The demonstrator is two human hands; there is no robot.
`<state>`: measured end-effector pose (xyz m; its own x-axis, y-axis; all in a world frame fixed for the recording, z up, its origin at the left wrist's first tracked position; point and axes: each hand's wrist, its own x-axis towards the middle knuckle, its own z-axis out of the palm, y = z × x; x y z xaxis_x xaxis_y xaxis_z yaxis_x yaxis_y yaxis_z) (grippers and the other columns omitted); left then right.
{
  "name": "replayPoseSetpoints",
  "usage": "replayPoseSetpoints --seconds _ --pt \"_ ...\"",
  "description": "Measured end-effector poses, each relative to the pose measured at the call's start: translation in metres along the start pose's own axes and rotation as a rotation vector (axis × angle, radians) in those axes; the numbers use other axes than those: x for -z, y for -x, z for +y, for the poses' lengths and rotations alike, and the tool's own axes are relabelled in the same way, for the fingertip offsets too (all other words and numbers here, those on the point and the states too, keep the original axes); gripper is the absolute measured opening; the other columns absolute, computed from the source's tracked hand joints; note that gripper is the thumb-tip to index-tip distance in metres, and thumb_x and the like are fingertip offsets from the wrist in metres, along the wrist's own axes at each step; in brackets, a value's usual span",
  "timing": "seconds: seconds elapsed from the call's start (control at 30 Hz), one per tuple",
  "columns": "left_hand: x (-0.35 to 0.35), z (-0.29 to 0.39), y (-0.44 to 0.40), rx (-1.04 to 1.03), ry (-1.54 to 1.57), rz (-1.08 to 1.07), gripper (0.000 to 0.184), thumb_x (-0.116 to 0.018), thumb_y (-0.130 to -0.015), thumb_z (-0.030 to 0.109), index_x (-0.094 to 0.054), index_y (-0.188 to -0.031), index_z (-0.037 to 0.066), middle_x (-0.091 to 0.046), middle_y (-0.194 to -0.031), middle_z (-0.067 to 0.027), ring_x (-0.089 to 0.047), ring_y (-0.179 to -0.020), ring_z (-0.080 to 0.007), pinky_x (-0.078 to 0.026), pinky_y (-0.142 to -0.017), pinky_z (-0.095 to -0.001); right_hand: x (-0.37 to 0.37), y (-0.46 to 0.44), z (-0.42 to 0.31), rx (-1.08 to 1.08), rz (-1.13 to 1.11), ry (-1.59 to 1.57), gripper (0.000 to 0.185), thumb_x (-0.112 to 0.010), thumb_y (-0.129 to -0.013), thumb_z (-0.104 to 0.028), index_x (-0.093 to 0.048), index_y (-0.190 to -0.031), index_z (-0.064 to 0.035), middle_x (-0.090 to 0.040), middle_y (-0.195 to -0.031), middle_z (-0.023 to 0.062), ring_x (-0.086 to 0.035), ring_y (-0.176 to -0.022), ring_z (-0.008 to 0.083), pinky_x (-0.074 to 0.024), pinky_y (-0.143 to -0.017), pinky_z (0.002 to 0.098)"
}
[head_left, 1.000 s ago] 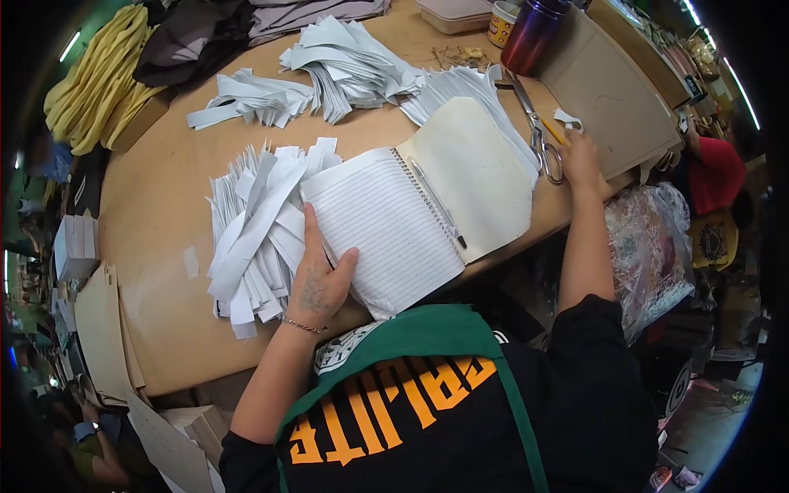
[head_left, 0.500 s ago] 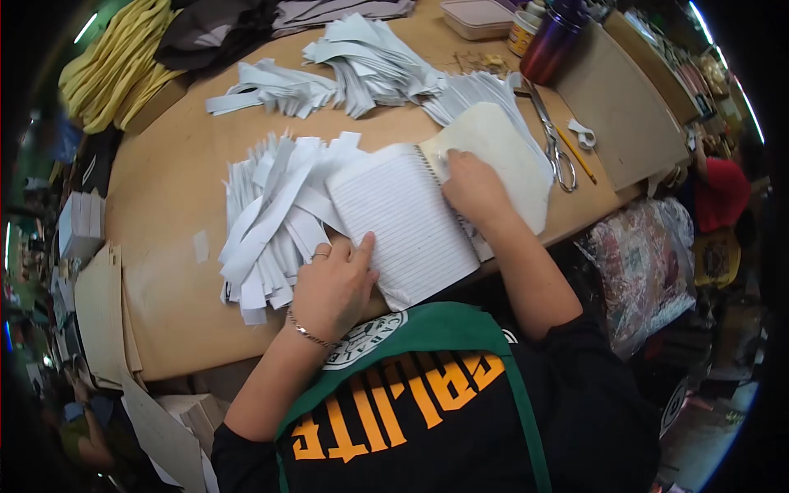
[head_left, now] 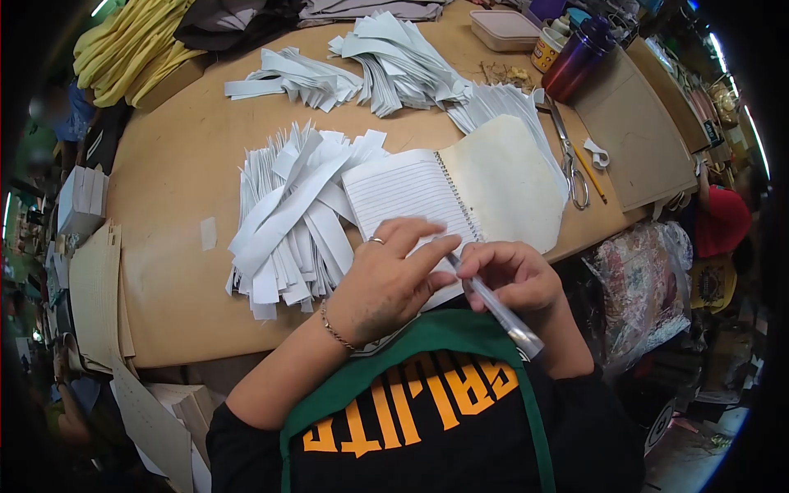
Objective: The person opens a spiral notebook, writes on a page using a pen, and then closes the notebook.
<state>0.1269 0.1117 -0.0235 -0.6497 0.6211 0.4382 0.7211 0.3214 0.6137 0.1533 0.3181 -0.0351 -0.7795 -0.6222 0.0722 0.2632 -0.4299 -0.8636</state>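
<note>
My right hand (head_left: 518, 275) pinches a slim, clear, pen-like tube (head_left: 505, 316), slanted over the near edge of the notebook. Close to the tube's upper end is my left hand (head_left: 399, 275), its thumb and fingers apart and slightly blurred; I cannot tell whether it touches the tube. Below both hands lies an open spiral notebook (head_left: 403, 185), its lined page on the left and its pale cover (head_left: 514, 185) folded out to the right. A loose heap of white strips (head_left: 288, 222) sits against the notebook's left side.
More white strips (head_left: 394, 62) lie in bunches at the back. Scissors (head_left: 567, 156), a yellow pencil (head_left: 592, 172) and a small white loop (head_left: 597, 154) rest at the right. A purple-red bottle (head_left: 578, 62) stands behind them. Yellow fabric (head_left: 131, 49) is piled far left.
My right hand has come off the notebook's cover toward me, now with the clear tube. My left hand has lifted from the page and moved right, beside it. The view has shifted slightly.
</note>
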Motion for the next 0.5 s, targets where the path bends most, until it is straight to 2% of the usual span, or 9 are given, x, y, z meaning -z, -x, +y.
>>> replayPoseSetpoints --seconds 0.07,0.1,0.17,0.27,0.33,0.4,0.43,0.47,0.5 --pt "-0.003 -0.002 0.009 0.082 0.087 -0.147 0.024 -0.058 -0.079 0.013 -0.053 -0.100 0.004 -0.052 -0.089 -0.0125 -0.054 -0.082 -0.0275 -0.045 -0.067 -0.0350 0.000 0.003 0.008 -0.021 0.070 0.006 0.025 -0.054 -0.082 -0.006 -0.054 -0.105 0.0031 -0.054 -0.082 0.0041 -0.054 -0.071 0.0087 -0.0439 -0.064 0.0196" --pt "-0.012 -0.003 0.011 -0.009 -0.027 -0.048 0.014 -0.056 -0.080 0.017 -0.051 -0.085 0.005 -0.048 -0.076 -0.0084 -0.052 -0.069 -0.0253 -0.043 -0.058 -0.0343 0.001 0.002 0.010 -0.067 0.102 0.052 0.024 -0.055 -0.082 -0.008 -0.054 -0.104 0.0023 -0.055 -0.079 0.0031 -0.053 -0.070 0.0082 -0.0439 -0.064 0.0191" --pt "-0.015 -0.001 0.014 0.032 -0.133 -0.065 0.015 -0.055 -0.081 0.019 -0.048 -0.080 0.005 -0.047 -0.074 -0.0084 -0.051 -0.068 -0.0249 -0.041 -0.056 -0.0343 -0.004 -0.002 0.012 -0.087 0.232 0.170 0.021 -0.055 -0.086 -0.017 -0.057 -0.098 -0.0004 -0.053 -0.068 -0.0001 -0.049 -0.061 0.0058 -0.0401 -0.058 0.0169" --pt "-0.016 0.004 0.012 0.046 -0.125 -0.080 0.013 -0.053 -0.081 0.015 -0.047 -0.079 0.004 -0.046 -0.074 -0.0099 -0.048 -0.067 -0.0265 -0.038 -0.056 -0.0349 0.001 -0.007 0.011 0.138 0.286 0.354 0.024 -0.052 -0.088 -0.023 -0.058 -0.093 -0.0012 -0.051 -0.067 -0.0002 -0.043 -0.056 0.0045 -0.0337 -0.051 0.0173" --pt "-0.013 0.008 0.010 0.043 -0.116 -0.081 0.011 -0.052 -0.081 0.012 -0.047 -0.080 0.003 -0.046 -0.074 -0.0112 -0.047 -0.067 -0.0280 -0.037 -0.057 -0.0359 0.003 -0.012 0.005 0.407 0.437 0.537 0.027 -0.048 -0.090 -0.026 -0.057 -0.080 -0.0033 -0.049 -0.064 -0.0001 -0.039 -0.052 0.0042 -0.0287 -0.046 0.0189" --pt "-0.007 0.011 0.013 0.051 -0.156 -0.069 0.010 -0.051 -0.082 0.011 -0.046 -0.080 0.002 -0.046 -0.074 -0.0122 -0.046 -0.067 -0.0291 -0.038 -0.058 -0.0372 0.016 -0.007 -0.039 0.580 0.635 -0.005 0.037 -0.039 -0.093 -0.032 -0.047 -0.065 -0.0087 -0.042 -0.057 0.0002 -0.034 -0.047 0.0054 -0.0258 -0.038 0.0192" --pt "-0.007 0.011 0.020 0.102 -0.128 -0.067 0.010 -0.051 -0.082 0.011 -0.046 -0.079 0.002 -0.048 -0.078 -0.0138 -0.048 -0.072 -0.0300 -0.039 -0.061 -0.0379 0.034 0.009 -0.071 0.734 0.989 -0.102 0.034 -0.040 -0.093 -0.031 -0.048 -0.067 -0.0092 -0.043 -0.059 -0.0001 -0.033 -0.048 0.0052 -0.0248 -0.035 0.0205" --pt "-0.007 0.006 0.027 0.144 -0.107 -0.064 0.011 -0.051 -0.082 0.011 -0.046 -0.078 0.002 -0.049 -0.081 -0.0154 -0.050 -0.076 -0.0309 -0.041 -0.064 -0.0387 0.057 0.040 -0.095 0.773 0.668 -0.067 0.033 -0.044 -0.091 -0.033 -0.051 -0.070 -0.0079 -0.047 -0.064 0.0005 -0.036 -0.052 0.0050 -0.0292 -0.039 0.0198" --pt "-0.007 0.001 0.030 0.187 -0.086 -0.063 0.012 -0.051 -0.082 0.011 -0.045 -0.078 0.002 -0.050 -0.084 -0.0171 -0.052 -0.080 -0.0318 -0.042 -0.067 -0.0394 0.050 0.034 -0.100 0.808 0.685 0.004 0.032 -0.046 -0.090 -0.034 -0.053 -0.073 -0.0069 -0.048 -0.065 0.0005 -0.038 -0.053 0.0056 -0.0313 -0.041 0.0199"
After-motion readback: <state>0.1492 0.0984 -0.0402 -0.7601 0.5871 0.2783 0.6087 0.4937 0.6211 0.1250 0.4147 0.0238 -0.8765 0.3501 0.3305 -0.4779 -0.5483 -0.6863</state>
